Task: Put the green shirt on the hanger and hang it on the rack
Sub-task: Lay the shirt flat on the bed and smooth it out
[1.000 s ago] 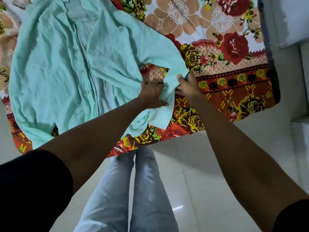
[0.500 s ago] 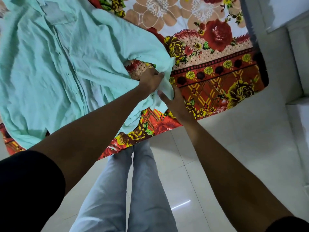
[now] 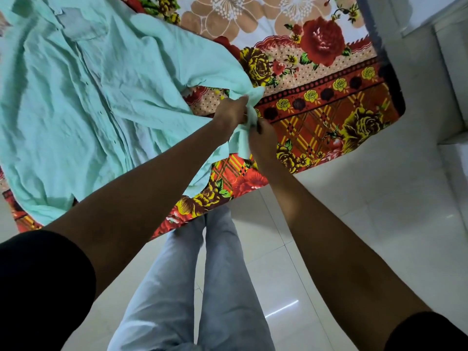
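The light green shirt (image 3: 83, 97) lies spread open, front up, across the bed, its button placket running down the middle. One sleeve stretches right toward the bed's near edge. My left hand (image 3: 231, 111) grips the end of that sleeve from the left. My right hand (image 3: 263, 134) pinches the same bunched cuff from the right, the two hands almost touching. No hanger or rack shows in view.
The bed is covered by a floral sheet (image 3: 324, 102) in red, yellow and cream; its near edge runs diagonally. I stand on a pale tiled floor (image 3: 367, 224) in grey trousers (image 3: 202, 287). A white step or ledge (image 3: 450, 97) rises at the right.
My hands have drawn closer together on the sleeve end, bunching the cuff between them. The view has shifted so the shirt and bed sit further left and lower.
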